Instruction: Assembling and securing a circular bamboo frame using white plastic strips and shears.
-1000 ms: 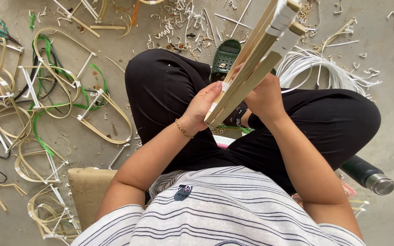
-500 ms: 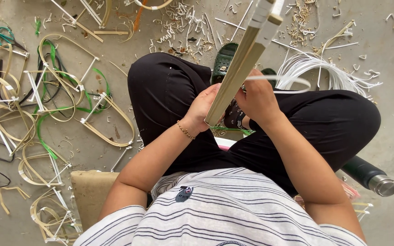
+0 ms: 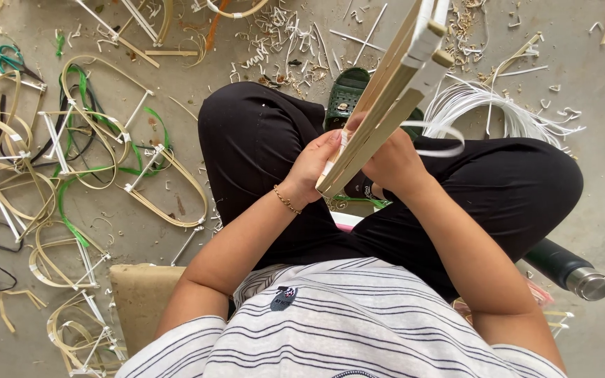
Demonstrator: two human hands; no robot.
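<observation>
I sit cross-legged in black trousers and hold a flat frame of pale bamboo slats (image 3: 386,105) that slants up and away from my lap. My left hand (image 3: 313,168), with a thin bracelet at the wrist, grips the frame's lower end. On the frame's right side my right hand (image 3: 390,164) clasps the slats and pinches a white plastic strip (image 3: 442,140) that loops out to the right. White binding wraps the frame near its top end.
A bundle of white strips (image 3: 498,105) lies on the concrete floor beyond my right knee. Several bent bamboo hoops with green and white bindings (image 3: 92,147) cover the floor at left. A green sandal (image 3: 344,94), a dark flask (image 3: 568,269) and shavings lie around.
The white strip has been pulled out into a loop to the right of the frame. The frame has tipped slightly and my right hand has shifted along it.
</observation>
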